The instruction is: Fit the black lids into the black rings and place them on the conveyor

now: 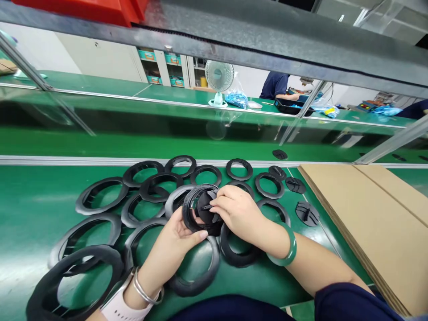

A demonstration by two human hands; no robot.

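My left hand (185,234) is wrapped round the lower left side of a black plastic ring (189,214), which it lifts above the other rings. With fingertips pinched, my right hand (236,209) grips the raised bar of a round black disc (204,207). That disc sits tilted at the ring's opening; whether it is seated in it I cannot tell. Several more black rings (102,196) lie around both hands, some overlapping. Loose black discs with a raised bar, such as this disc (306,214), lie to the right.
Brown boards (374,223) are stacked at the right. Behind the rings runs a green belt (133,145), with a disc (280,154) on it. A metal shelf (267,40) with a red bin (83,9) crosses overhead. Farther back are a fan (219,78) and a person (276,85).
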